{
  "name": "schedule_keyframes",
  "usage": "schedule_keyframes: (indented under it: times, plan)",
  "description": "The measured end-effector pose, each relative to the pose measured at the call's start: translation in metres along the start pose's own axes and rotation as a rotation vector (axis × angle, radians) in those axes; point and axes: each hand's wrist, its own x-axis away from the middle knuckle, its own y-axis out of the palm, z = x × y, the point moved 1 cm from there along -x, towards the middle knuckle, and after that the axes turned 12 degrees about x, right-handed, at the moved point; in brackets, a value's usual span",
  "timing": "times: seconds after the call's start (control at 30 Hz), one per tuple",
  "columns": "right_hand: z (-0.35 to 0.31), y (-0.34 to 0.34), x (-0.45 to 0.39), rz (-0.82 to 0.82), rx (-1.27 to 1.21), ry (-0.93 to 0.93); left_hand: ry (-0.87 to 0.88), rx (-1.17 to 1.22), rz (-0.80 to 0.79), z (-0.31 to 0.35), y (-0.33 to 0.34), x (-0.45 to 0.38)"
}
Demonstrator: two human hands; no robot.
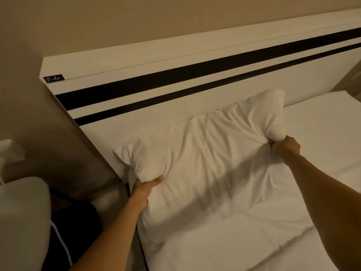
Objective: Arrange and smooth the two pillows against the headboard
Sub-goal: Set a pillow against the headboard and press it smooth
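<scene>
One white pillow point(205, 151) lies on the bed point(322, 122) with its long edge against the headboard point(175, 63), toward the headboard's left end. The left hand point(144, 187) grips the pillow's near-left corner, thumb on top and the other fingers tucked under the fabric, out of sight; the right hand point(284, 148) has its fingers curled tight, bunching the near-right corner, the one farther from the headboard. The cover is creased across the middle and pulled into folds at both gripped corners. The risk, as I judge it, is that tugging outward by the corners stretches the cover without settling the filling, so the bunched ends stay pinched, or that the pillow slides away from the headboard or off the bed edge below the headboard's left end. Counted: one pillow in view where the task names two, so a second remains to be placed; two hands; one headboard carrying two dark stripes point(195, 75)
</scene>
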Motion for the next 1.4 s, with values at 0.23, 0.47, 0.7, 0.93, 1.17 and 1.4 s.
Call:
schedule_keyframes:
  times: [0.23, 0.47, 0.7, 0.93, 1.17, 1.4]
  plan:
    - [0.012, 0.045, -0.033, 0.022, 0.054, -0.025, -0.009, -0.012, 0.081, -0.026, -0.004, -0.036]
    - [0.023, 0.102, -0.025, -0.207, 0.139, -0.163, -0.008, -0.128, 0.203, -0.054, 0.007, -0.021]
    - [0.032, 0.099, -0.016, -0.126, 0.199, -0.280, 0.122, -0.412, 0.331, -0.039, 0.014, -0.005]
    - [-0.003, 0.101, -0.013, -0.030, 0.258, -0.629, 0.579, -0.897, 0.283, -0.007, 0.081, -0.009]
    - [-0.079, 0.158, 0.004, -0.003, 0.347, -0.852, 0.727, -1.137, 0.144, -0.019, 0.152, -0.048]
    - [-0.061, 0.210, -0.018, -0.044, 0.481, -0.813, 0.747, -1.377, 0.191, -0.059, 0.124, -0.078]
